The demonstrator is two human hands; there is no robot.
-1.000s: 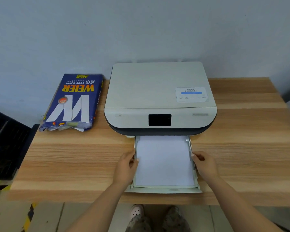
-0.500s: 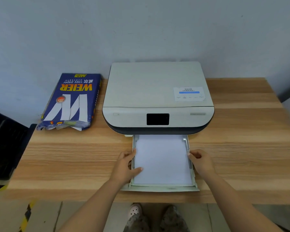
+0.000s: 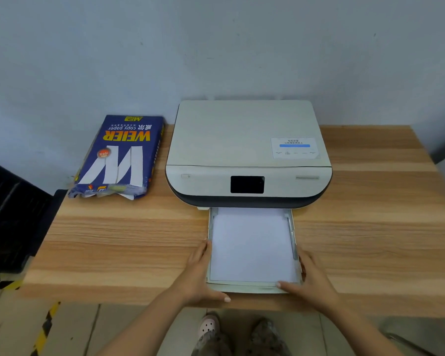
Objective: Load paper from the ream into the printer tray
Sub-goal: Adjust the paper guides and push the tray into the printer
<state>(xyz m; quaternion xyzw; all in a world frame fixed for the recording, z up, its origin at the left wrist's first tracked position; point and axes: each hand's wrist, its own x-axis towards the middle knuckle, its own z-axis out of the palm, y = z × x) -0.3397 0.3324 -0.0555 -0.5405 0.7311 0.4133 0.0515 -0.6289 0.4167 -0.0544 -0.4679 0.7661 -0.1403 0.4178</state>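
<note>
A white printer (image 3: pixel 247 140) sits at the back of the wooden table (image 3: pixel 118 240). Its paper tray (image 3: pixel 242 288) is pulled out toward me, and a flat stack of white paper (image 3: pixel 249 245) lies in it. My left hand (image 3: pixel 198 276) grips the tray's front left corner, thumb along the front edge. At the front right corner my right hand (image 3: pixel 312 281) holds the tray too, its thumb lying on the front rim. The blue ream of copy paper (image 3: pixel 121 155) lies left of the printer, its near end torn open.
A grey wall stands directly behind the printer and ream. A black crate (image 3: pixel 8 217) sits off the table's left edge. The table's front edge runs just below the tray, with my feet (image 3: pixel 208 327) on the floor beneath.
Both hands have slid from the tray's side rails back to its front corners. The tray and paper stay where they were.
</note>
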